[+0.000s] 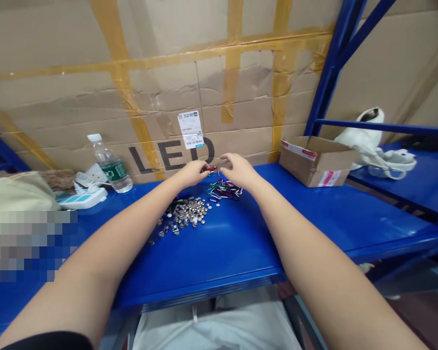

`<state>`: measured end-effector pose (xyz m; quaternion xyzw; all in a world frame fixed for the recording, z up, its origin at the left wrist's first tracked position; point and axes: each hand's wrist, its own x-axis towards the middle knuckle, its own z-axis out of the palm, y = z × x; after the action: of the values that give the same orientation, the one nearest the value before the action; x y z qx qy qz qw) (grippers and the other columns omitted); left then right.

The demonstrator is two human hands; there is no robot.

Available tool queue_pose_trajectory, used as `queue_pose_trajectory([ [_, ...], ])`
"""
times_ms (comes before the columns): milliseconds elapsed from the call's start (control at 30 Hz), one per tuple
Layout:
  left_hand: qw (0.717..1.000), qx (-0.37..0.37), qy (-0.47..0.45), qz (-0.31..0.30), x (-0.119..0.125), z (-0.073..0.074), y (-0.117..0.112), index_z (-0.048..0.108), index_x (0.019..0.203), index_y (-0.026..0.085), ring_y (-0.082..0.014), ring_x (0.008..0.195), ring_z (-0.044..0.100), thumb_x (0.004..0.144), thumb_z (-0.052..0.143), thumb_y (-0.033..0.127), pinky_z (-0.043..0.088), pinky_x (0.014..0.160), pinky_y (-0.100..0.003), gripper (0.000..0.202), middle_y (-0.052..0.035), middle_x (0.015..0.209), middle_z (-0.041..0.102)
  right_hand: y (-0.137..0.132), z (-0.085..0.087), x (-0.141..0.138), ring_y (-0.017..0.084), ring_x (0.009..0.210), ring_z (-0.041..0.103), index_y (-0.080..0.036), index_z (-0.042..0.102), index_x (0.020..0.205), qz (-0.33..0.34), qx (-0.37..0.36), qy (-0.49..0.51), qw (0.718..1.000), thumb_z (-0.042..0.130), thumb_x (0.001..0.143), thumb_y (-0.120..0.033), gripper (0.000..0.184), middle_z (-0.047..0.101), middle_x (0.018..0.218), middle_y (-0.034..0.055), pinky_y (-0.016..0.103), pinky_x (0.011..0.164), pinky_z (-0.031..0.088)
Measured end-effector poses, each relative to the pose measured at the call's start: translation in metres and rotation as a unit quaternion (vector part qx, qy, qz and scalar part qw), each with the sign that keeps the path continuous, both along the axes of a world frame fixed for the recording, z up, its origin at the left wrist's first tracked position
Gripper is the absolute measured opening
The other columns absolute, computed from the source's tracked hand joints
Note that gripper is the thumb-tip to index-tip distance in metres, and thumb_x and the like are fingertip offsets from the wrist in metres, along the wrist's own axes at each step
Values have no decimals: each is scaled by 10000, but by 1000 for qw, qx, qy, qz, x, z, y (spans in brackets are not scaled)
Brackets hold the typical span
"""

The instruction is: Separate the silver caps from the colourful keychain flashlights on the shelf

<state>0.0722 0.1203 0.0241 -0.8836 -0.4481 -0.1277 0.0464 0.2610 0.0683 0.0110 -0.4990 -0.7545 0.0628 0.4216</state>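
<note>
My left hand (196, 173) reaches over the back of the blue shelf with its fingers pinched on a red carabiner (213, 168). Facing it, my right hand (237, 170) is curved, thumb and fingers apart, close to the carabiner's other end; whether the thumb touches it I cannot tell. Just below both hands lies a heap of coloured carabiners (224, 189), green, purple, silver and dark. Left of that heap spreads a pile of small round silvery metal pieces (190, 213), partly behind my left forearm.
A water bottle (113, 167) stands at the back left, beside a white power strip (83, 198) and a pale cloth bag (18, 199). An open cardboard box (314, 160) sits back right. Large taped cardboard (160, 97) walls the rear. Blue posts (328, 73) rise at right.
</note>
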Motion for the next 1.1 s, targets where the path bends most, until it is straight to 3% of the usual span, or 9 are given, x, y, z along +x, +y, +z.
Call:
queue_pose_trajectory([
  [67, 995, -25, -93, -22, -15, 10, -25, 626, 1027, 161, -203, 899, 637, 877, 504, 285, 486, 774, -309, 230, -82, 1004, 697, -2, -4, -9, 215, 1032, 597, -131, 582, 1175, 90, -12, -6, 996, 629, 788, -228, 402, 632, 1190, 140, 330, 883, 456],
  [167, 982, -80, -164, -43, -40, 15, -69, 608, 1034, 166, -180, 844, 635, 873, 506, 287, 490, 743, -304, 225, -62, 977, 691, -11, -8, -29, 176, 883, 627, -149, 616, 1000, 189, -61, 1, 980, 550, 848, -203, 174, 685, 997, 84, 293, 793, 473],
  [267, 978, -85, -190, -19, -59, 13, -102, 586, 1073, 156, -172, 786, 629, 897, 461, 280, 483, 701, -303, 249, -64, 959, 683, -23, -9, -47, 123, 650, 602, -167, 564, 825, 235, -147, 14, 961, 420, 916, -172, 170, 664, 788, 38, 253, 646, 469],
  [333, 982, -65, -174, -5, -67, 11, -113, 591, 1088, 155, -180, 791, 620, 910, 431, 269, 473, 732, -323, 265, -65, 949, 682, -31, -10, -54, 110, 546, 564, -181, 519, 820, 247, -201, 21, 948, 387, 951, -227, 191, 631, 705, 15, 244, 558, 455],
  [500, 979, -47, -199, 5, -69, 6, -112, 631, 1012, 166, -193, 889, 605, 923, 402, 269, 443, 794, -322, 266, -63, 985, 683, -39, -10, -59, 99, 446, 481, -199, 458, 793, 240, -247, 64, 937, 305, 993, -334, 286, 497, 543, -37, 226, 455, 406],
  [633, 970, -69, -233, 9, -67, 3, -111, 645, 880, 166, -168, 750, 568, 915, 454, 383, 402, 676, -286, 291, -29, 811, 663, -42, -9, -59, 84, 424, 429, -208, 435, 838, 242, -241, 86, 936, 363, 978, -348, 211, 469, 554, -58, 217, 416, 350],
  [733, 965, -72, -251, 10, -66, 2, -112, 625, 806, 157, -142, 682, 518, 924, 440, 372, 359, 622, -268, 307, -13, 725, 614, -45, -9, -61, 82, 445, 420, -209, 452, 955, 274, -251, 85, 924, 420, 958, -361, 155, 464, 595, -65, 215, 418, 347],
  [833, 963, -77, -257, -1, -67, 2, -111, 603, 764, 157, -129, 650, 487, 925, 438, 364, 337, 601, -260, 310, 1, 679, 574, -48, -9, -61, 78, 457, 402, -203, 462, 959, 315, -254, 62, 912, 417, 956, -386, 189, 436, 592, -68, 214, 435, 352],
  [1100, 963, -54, -263, -15, -70, -2, -106, 630, 773, 165, -131, 666, 501, 922, 442, 380, 354, 613, -260, 322, -11, 712, 609, -53, -4, -62, 79, 432, 314, -235, 354, 863, 345, -333, 91, 873, 418, 918, -241, 84, 362, 562, -91, 206, 401, 297],
])
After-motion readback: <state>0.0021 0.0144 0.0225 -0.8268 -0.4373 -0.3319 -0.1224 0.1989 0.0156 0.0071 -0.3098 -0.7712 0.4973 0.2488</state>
